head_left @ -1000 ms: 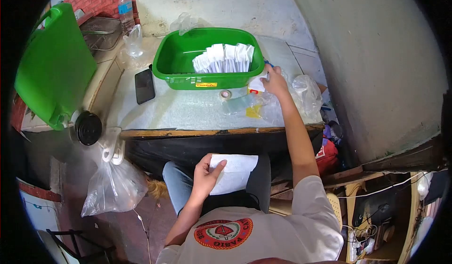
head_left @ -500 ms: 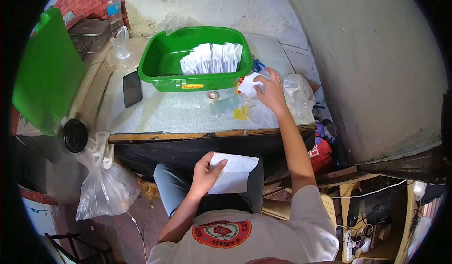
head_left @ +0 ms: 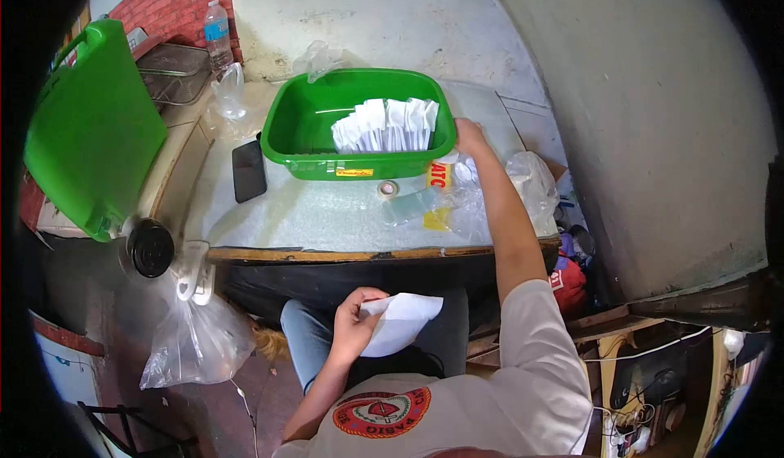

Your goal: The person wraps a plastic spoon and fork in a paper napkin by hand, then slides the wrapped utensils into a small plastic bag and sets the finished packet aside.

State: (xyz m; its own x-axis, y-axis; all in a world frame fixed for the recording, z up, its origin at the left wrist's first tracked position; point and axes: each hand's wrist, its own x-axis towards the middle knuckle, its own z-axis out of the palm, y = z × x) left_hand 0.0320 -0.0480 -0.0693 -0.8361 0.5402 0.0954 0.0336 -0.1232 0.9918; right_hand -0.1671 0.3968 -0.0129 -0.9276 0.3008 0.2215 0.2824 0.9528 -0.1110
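My left hand (head_left: 353, 327) is closed on a folded sheet of white paper (head_left: 404, 321), held low over my lap with its free side bent up. My right hand (head_left: 469, 137) reaches to the right end of a green plastic basin (head_left: 314, 166), close against the rim. Its fingers are mostly hidden, so what they hold or touch cannot be made out. Inside the basin, a row of folded white paper pieces (head_left: 385, 125) stands packed together. Clear plastic (head_left: 465, 205) and a yellow-and-red printed wrapper (head_left: 438, 175) lie under my right forearm and beside it.
A roll of tape (head_left: 388, 188) and a black phone (head_left: 249, 171) lie on the table. Left stand a green jerry can (head_left: 94, 131) and a water bottle (head_left: 217, 37). A clear plastic bag (head_left: 196, 344) hangs off the table's left front corner. A wall (head_left: 645, 131) rises at right.
My right hand has gone from above the white paper by the wrapper to the basin's right end. The sheet in my left hand has bent and turned. The view has shifted slightly.
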